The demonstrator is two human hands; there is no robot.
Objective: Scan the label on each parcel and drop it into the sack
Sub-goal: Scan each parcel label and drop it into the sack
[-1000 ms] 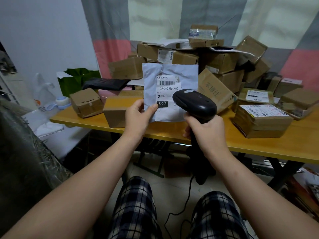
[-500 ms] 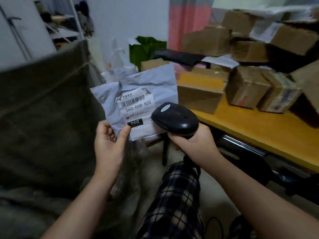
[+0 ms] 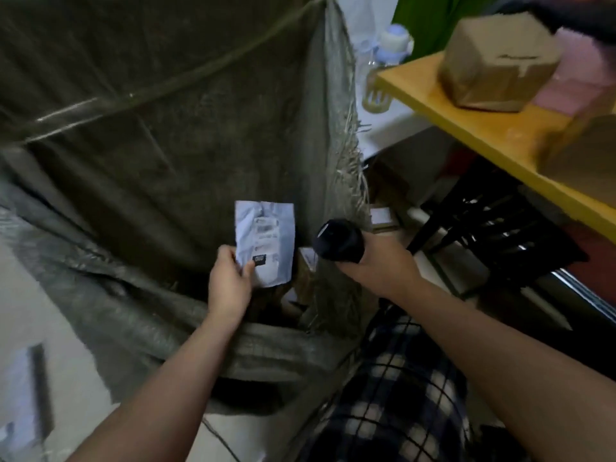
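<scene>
My left hand pinches the lower left corner of a grey-white plastic mailer parcel with a white label facing me. The parcel hangs over the open mouth of a large grey-green woven sack. Inside the sack, below the parcel, lie some brown cardboard parcels. My right hand grips a black handheld scanner just right of the parcel, at the sack's frayed right edge.
A yellow table stands at the right with a brown cardboard box on its corner. Under the table sit a black frame and more boxes. My legs in plaid shorts are at the bottom. A cable trails on the floor.
My view swung left and down from the table to the sack. My left hand carried the mailer from in front of the scanner to over the sack's opening. The scanner stayed in my right hand.
</scene>
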